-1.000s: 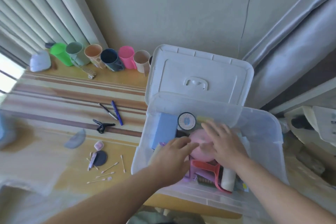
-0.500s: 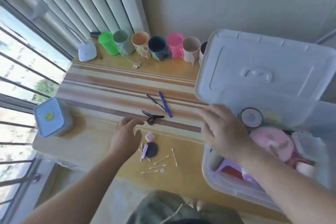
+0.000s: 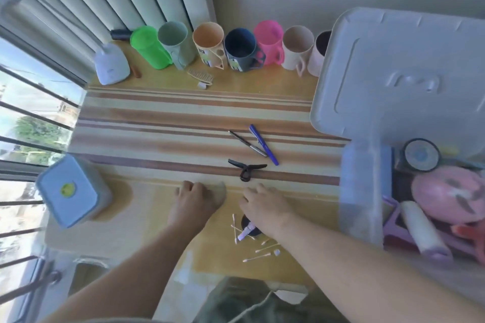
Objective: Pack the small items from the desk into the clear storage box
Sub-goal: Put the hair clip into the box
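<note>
The clear box point(image 3: 362, 191) on the right already holds many things. Two pens point(image 3: 259, 145), a black clip point(image 3: 245, 169) and cotton swabs point(image 3: 258, 249) wait on the desk point(image 3: 162, 123). The left hand point(image 3: 193, 204) and right hand point(image 3: 265, 206) rest there; I cannot tell their grip.

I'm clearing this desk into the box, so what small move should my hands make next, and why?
Probably close the right hand on the black hair clip just beyond its fingertips and carry it to the clear storage box. It lies loose on the desk, nearest that hand, and the box stands open alongside.
</note>
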`<state>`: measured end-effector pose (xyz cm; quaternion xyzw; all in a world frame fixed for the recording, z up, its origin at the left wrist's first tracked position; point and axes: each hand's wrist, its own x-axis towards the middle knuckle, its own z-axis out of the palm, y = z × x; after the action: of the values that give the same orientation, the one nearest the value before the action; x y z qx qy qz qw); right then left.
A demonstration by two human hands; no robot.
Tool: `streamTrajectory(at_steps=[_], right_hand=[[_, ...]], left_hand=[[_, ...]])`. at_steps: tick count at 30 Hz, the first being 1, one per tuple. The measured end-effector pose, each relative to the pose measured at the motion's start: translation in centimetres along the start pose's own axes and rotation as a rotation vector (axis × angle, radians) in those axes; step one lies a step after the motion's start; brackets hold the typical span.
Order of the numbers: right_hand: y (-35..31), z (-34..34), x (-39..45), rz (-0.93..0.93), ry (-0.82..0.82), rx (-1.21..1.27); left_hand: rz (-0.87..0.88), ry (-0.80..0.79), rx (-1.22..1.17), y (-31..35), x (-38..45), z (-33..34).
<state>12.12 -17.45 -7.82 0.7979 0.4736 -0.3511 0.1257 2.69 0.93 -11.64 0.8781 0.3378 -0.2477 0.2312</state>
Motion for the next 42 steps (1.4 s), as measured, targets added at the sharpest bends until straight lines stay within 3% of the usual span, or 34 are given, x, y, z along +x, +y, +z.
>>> streamTrajectory(at_steps=[4,7,10,13,17,19,25,29,31,36,39,42], right_hand=[[0.2,0.5,-0.7,0.089,0.032,0.154],[0.5,-0.2,-2.1,0.286,0.106,0.518],[1.5,-0.3,-4.2,0.435,0.241,0.909],[2.4,-0.2,-6.7,0.507,0.327,1.022],[2.9,0.1,-10.3,0.527,0.365,1.140],[2.6,0.3,-11.8,0.516,0.388,1.209],[0.4,-1.3,-16.6,0.365,0.571,1.320],[3.3,-2.0,-21.2,0.267,0.847,1.131],[7.4,-0.3,-23.2,0.364,0.934,0.977],[16.9,5.6,-25.1,0.749,0.705,0.680],[18.6,5.3,-22.8,0.628,0.657,0.508],[19.5,3.7,-19.9,0.514,0.485,0.509]], left_hand=[[0.120,-0.081,0.138,-0.1,0.3,-0.6],[0.180,-0.151,-0.056,1.8,0.7,-2.3],[0.236,-0.071,-0.104,4.8,2.2,-4.6],[0.328,-0.035,-0.009,7.8,4.0,-5.8],[0.494,-0.162,0.447,10.4,5.0,-4.9],[0.554,-0.138,0.620,10.8,4.8,-4.1],[0.475,-0.005,0.491,7.6,4.1,-2.3],[0.477,0.053,0.291,7.9,2.0,-3.6],[0.473,0.077,0.270,9.8,0.1,-5.0],[0.550,0.089,0.190,16.4,-5.1,-7.9],[0.636,0.148,0.118,21.5,-8.4,-8.2],[0.687,0.199,0.065,25.9,-11.3,-7.5]])
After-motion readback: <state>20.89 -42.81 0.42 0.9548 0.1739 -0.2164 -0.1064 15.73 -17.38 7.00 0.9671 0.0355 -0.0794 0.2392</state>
